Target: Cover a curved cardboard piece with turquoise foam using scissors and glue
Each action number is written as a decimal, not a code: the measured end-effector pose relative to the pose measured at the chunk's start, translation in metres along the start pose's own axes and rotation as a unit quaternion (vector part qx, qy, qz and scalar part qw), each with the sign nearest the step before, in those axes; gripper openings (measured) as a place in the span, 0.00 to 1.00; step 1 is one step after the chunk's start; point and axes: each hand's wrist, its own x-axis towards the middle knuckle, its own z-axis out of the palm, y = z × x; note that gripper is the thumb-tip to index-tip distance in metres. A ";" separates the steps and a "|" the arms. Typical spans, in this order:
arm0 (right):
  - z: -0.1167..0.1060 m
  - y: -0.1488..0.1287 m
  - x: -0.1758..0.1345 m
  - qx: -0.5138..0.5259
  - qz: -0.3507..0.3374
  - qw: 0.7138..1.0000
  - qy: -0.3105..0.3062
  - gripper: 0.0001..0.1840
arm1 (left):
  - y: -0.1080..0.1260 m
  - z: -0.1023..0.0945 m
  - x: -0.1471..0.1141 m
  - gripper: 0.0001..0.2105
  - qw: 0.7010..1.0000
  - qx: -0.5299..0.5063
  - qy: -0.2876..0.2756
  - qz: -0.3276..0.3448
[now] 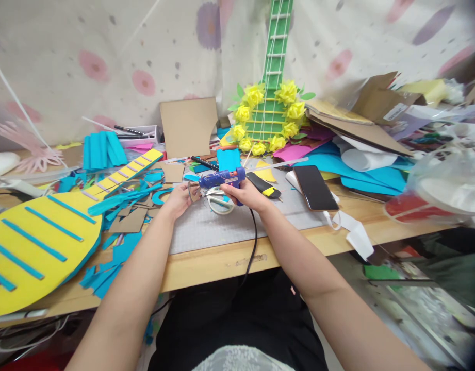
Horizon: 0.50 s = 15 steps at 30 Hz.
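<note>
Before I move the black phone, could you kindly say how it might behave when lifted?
The phone is probably rigid, being a flat slab. Its smooth, dark front may feel slippery. The white cable at its near end would likely trail along.

Your wooden table (pixel 206 270) spans the scene, a grey cutting mat (pixel 206 237) lying across its middle. White-handled scissors (pixel 222 211) and a black-and-yellow utility knife (pixel 263 185) rest on the mat. To your left lie a yellow guitar-shaped cutout (pixel 55 213) and blue scraps (pixel 123 250); far right, blue sheets (pixel 322 161) lie in a heap.
</note>
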 end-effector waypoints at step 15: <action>0.000 0.001 0.002 -0.003 -0.001 1.000 0.018 0.25 | 0.003 0.004 -0.004 0.08 0.999 0.031 0.016 -0.019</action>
